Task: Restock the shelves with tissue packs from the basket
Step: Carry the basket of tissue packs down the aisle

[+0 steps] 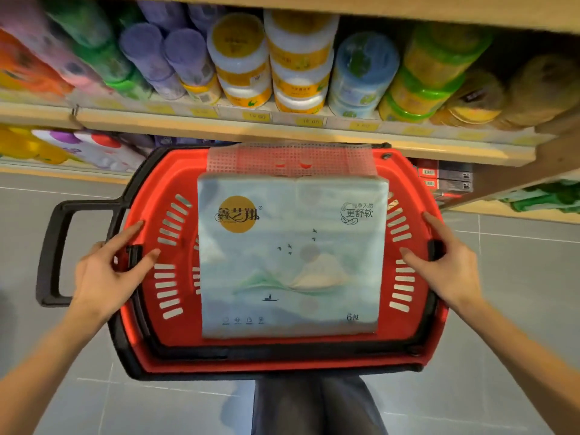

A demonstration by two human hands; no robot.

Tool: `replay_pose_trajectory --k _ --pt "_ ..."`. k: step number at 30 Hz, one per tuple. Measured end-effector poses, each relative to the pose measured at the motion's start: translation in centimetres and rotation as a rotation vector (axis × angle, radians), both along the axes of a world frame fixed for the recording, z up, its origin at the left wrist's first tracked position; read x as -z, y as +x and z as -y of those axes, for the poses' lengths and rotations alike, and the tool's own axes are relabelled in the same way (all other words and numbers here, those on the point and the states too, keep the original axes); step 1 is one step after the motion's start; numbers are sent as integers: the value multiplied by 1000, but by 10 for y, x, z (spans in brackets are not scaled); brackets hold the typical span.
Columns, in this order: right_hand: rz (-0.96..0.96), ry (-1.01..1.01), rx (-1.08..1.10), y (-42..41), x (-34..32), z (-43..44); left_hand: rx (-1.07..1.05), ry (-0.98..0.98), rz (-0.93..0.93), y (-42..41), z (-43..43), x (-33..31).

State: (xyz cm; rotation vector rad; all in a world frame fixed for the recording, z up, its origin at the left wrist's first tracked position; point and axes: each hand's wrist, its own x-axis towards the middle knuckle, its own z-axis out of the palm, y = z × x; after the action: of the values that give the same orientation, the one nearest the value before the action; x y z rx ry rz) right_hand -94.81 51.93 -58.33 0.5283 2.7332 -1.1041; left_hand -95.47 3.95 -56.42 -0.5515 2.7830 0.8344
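A red plastic basket [150,221] with black trim sits in front of me on the floor, below the shelves. Inside it lies a large pale-blue tissue pack [290,255] with a gold circle logo and a mountain picture, its red perforated carry strip toward the shelf. My left hand [110,271] rests on the basket's left rim by the black handle hinge, fingers spread. On the right rim my right hand [445,262] lies the same way, fingers apart. Neither hand touches the tissue pack.
A black pull handle [51,255] juts out to the basket's left. The wooden shelf [282,133] above holds several stacked round tubs and tissue rolls with yellow price tags. A lower shelf shows boxes at right [445,180] and packs at left. My dark trouser legs [314,403] are below.
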Motion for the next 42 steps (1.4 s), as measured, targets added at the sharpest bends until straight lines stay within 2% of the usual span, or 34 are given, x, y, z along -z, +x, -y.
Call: replay_pose_trajectory --k 7,13,20,27,35,42 --pt "-111 -61 -122 -13 -138 16 -104 8 -106 32 17 -145" --pt "-204 -26 -270 -12 -277 30 -212 55 -216 91 28 -272" --pt "-283 -132 -437 -17 -399 83 -364 -23 -342 171 59 -380" --pt "-371 -190 -570 -34 -454 191 -488 -80 -400 231 132 -445" --pt "-393 -283 -748 -47 -488 342 -649 -139 -473 294 236 -488" --pt "-385 -406 -863 -73 -508 461 -770 -218 -496 312 302 -516"
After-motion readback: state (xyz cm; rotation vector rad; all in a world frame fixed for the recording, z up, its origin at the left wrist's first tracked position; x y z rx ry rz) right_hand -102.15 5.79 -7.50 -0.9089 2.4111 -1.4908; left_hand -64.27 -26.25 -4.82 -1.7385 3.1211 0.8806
